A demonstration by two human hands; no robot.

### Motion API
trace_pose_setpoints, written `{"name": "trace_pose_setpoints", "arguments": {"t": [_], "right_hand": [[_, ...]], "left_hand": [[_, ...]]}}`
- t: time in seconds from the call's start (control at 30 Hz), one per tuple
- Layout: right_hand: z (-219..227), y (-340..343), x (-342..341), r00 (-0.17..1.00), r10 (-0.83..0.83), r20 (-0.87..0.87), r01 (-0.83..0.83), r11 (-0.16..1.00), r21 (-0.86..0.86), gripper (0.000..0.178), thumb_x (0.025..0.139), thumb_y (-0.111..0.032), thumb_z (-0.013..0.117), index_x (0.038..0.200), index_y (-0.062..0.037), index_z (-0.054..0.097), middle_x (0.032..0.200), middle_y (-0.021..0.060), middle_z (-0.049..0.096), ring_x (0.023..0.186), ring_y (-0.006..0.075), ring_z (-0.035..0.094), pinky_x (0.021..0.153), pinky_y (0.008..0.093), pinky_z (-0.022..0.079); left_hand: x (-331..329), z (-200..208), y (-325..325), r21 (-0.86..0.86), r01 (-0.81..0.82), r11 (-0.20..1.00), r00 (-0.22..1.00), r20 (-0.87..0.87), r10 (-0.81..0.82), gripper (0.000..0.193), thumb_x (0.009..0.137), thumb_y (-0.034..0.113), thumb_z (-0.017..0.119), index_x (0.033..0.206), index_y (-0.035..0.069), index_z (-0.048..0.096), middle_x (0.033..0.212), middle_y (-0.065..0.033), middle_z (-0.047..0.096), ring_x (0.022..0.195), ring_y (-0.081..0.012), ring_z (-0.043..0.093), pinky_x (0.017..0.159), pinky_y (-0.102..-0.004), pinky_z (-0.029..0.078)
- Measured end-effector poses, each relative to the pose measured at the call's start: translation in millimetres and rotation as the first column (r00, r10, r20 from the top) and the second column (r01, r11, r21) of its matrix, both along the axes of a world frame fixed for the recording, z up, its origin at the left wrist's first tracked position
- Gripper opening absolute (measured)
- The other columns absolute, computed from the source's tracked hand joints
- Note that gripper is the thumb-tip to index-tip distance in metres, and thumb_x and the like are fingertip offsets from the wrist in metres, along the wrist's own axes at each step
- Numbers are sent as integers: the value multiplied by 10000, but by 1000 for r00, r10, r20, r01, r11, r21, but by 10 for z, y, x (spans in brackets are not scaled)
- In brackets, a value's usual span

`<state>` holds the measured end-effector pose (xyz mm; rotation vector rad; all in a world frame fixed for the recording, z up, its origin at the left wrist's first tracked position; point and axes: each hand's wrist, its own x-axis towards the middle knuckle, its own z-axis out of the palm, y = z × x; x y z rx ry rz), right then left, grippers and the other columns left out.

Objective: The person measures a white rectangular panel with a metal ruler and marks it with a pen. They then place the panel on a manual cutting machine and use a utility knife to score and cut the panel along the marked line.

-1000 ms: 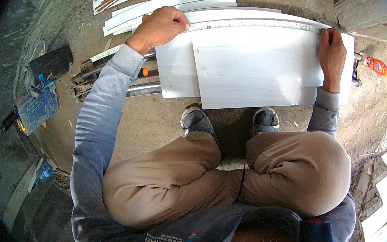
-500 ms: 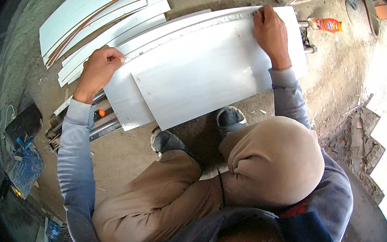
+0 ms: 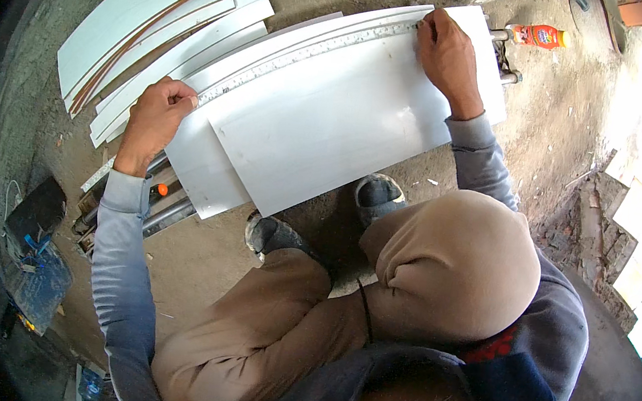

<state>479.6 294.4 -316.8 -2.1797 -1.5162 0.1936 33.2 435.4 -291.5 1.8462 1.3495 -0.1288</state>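
A white measuring tape (image 3: 307, 50) with dark marks is stretched over pale, smooth, glossy panels. My left hand (image 3: 156, 120) pinches its left end between thumb and fingers, beside the panels' left edge. Near the far right edge, my right hand (image 3: 447, 52) is closed on the other end, with the fingers bent down at the panel. The larger top panel (image 3: 330, 129) overlaps another panel (image 3: 208, 175) that shows at the left. What lies inside each hand's grip is partly hidden.
Under the panels are metal rails (image 3: 170, 218) with an orange knob (image 3: 162, 190). Several white strips (image 3: 160, 12) lie at the far left. A red bottle with a yellow cap (image 3: 540, 37) lies at the far right. My shod feet (image 3: 378, 195) are close to the near panel edge.
The tape's marked face now shows broader and clearer; it looked thinner and shinier before. My left hand has shifted slightly left along with the whole view. Both hands keep their grip.
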Motion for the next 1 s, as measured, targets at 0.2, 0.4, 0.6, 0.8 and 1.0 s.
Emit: {"name": "trace_pose_setpoints", "arguments": {"t": [0.2, 0.4, 0.6, 0.8, 1.0], "right_hand": [[-48, 6, 63, 996, 94, 3, -94, 992, 86, 160, 990, -172, 627, 936, -23, 603, 878, 214, 690, 818, 473, 671, 729, 530, 547], [-65, 9, 91, 989, 138, 52, -142, 986, 86, 147, 983, -171, 633, 950, -31, 604, 894, 211, 687, 829, 472, 667, 722, 523, 544], [-41, 51, 75, 996, 84, -2, -84, 995, 51, 139, 989, -158, 624, 952, -25, 608, 899, 218, 680, 825, 468, 664, 707, 524, 540], [5, 73, 35, 994, 104, 24, -106, 988, 112, 139, 992, -147, 619, 939, -21, 596, 897, 220, 678, 834, 471, 659, 710, 532, 530], [-60, 75, 70, 976, 192, 104, -211, 953, 220, 155, 989, -158, 623, 929, -17, 598, 861, 217, 666, 803, 466, 657, 710, 516, 538]], "left_hand": [[14, 10, -2, 7, 9, 1000, 1000, -8, -9, 241, 941, 217, 735, 1050, 5, 776, 973, -74, 735, 881, -185, 687, 852, -334, 536], [2, -2, -13, -16, -1, 1000, 1000, -16, 1, 224, 946, 204, 743, 1052, 10, 775, 961, -78, 742, 876, -183, 687, 838, -332, 540], [1, -16, -10, 26, 19, 999, 1000, 12, -19, 236, 953, 190, 735, 1058, -19, 766, 972, -93, 747, 875, -192, 695, 827, -331, 545], [14, 19, -24, 19, 17, 1000, 1000, -8, -17, 238, 955, 186, 729, 1050, -30, 764, 989, -123, 740, 886, -205, 693, 835, -329, 542], [20, 12, -26, -13, 27, 1000, 999, 20, -27, 217, 958, 163, 712, 1049, -29, 755, 965, -79, 701, 862, -179, 654, 823, -317, 521]]}}
